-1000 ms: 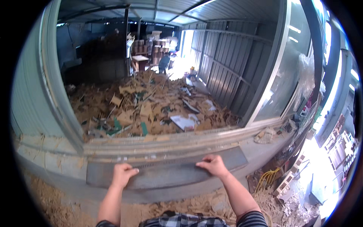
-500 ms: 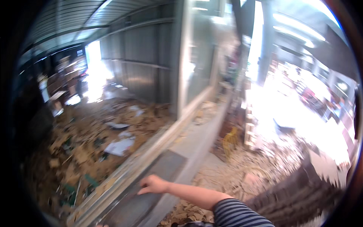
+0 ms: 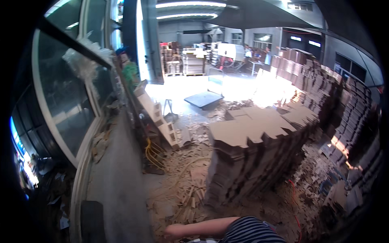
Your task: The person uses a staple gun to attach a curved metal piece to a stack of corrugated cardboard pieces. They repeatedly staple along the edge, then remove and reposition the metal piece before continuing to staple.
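My right hand (image 3: 174,231) is low in the view, its forearm reaching leftward from a dark striped sleeve (image 3: 253,231). The hand is small, dim and blurred, so its fingers cannot be made out; I see nothing in it. Below it lies a floor strewn with cardboard scraps (image 3: 190,198). To its left runs a grey concrete ledge (image 3: 121,178) with a dark flat panel (image 3: 92,220) on it. Ahead and to the right stands a tall stack of cut brown cardboard sheets (image 3: 247,125) with jagged edges. My left hand is out of view.
A sliding glass window (image 3: 67,97) borders the ledge. Beyond stand a yellow rake head (image 3: 153,156), a pale wooden pallet (image 3: 156,115) on edge and a flat platform trolley (image 3: 204,99). More cardboard stacks (image 3: 312,79) line the right. A red cord (image 3: 295,206) crosses the scraps.
My view has swung right, from the scrap-filled room behind the window toward the workshop. The right hand, earlier over the panel on the ledge, is now away from it, above the littered floor.
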Tool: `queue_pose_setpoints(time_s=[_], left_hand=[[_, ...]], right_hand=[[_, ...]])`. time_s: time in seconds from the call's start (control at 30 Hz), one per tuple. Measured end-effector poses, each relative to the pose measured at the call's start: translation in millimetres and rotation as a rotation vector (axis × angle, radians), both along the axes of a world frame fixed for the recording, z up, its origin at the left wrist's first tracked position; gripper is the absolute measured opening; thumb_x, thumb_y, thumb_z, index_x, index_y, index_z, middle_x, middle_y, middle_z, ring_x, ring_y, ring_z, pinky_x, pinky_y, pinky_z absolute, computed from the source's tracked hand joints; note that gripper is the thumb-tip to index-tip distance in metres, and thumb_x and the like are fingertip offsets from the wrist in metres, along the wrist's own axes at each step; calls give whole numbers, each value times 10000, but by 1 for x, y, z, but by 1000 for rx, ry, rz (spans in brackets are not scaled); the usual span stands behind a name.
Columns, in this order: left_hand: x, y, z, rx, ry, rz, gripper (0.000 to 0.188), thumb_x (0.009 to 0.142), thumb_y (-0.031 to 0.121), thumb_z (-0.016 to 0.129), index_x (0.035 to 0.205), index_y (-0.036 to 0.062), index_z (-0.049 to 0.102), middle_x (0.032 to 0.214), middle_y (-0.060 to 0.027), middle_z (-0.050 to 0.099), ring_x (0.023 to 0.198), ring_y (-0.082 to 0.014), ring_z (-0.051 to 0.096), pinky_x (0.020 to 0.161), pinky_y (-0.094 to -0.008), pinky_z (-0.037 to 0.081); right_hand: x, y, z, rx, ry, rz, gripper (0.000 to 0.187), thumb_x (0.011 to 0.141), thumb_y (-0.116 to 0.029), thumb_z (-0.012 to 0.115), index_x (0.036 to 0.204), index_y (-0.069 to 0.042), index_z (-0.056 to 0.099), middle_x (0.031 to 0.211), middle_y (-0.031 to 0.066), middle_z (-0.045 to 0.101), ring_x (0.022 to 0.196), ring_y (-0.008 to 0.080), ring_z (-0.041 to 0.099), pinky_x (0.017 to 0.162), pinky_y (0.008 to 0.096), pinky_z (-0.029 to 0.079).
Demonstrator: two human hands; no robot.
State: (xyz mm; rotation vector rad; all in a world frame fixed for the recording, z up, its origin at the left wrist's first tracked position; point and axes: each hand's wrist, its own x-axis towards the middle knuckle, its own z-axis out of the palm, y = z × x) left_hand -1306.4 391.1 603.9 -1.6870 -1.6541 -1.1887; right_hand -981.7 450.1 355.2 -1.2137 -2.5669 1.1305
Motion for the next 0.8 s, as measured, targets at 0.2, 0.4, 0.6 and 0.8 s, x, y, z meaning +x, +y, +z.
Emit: queue_pose_setpoints(time_s=[0.2,0.4,0.6,0.8], left_hand=[[186,37,-15,-137,-193,-526,333,760,108,696,1051,-19,598,1030,-169,603,1004,-303,562,882,-385,437],[349,33,-16,-358,-339,-978,454,685,29,645,1124,6,530,1263,-165,482,1190,-303,460,979,-379,387],[479,36,65,-46,-163,-1276,361,730,83,653,1074,8,572,1170,-162,558,1169,-323,487,987,-408,375],[575,62,116,26,221,-1381,395,726,176,696,1078,44,577,1145,-122,569,1129,-328,492,982,-446,348]], right_hand=[[229,-220,-32,-208,-109,-782,367,762,-338,603,1007,-67,634,914,179,649,856,366,616,728,446,489],[328,-367,-35,-543,-300,-1037,358,853,-304,456,1053,-63,630,1016,183,636,946,340,610,808,420,475],[358,-492,-215,-198,-262,-1019,270,827,-236,484,889,-17,629,825,187,629,746,314,601,657,408,455],[350,-515,-216,-275,-255,-1227,258,830,-219,505,830,14,616,759,199,618,679,319,594,602,423,449]])
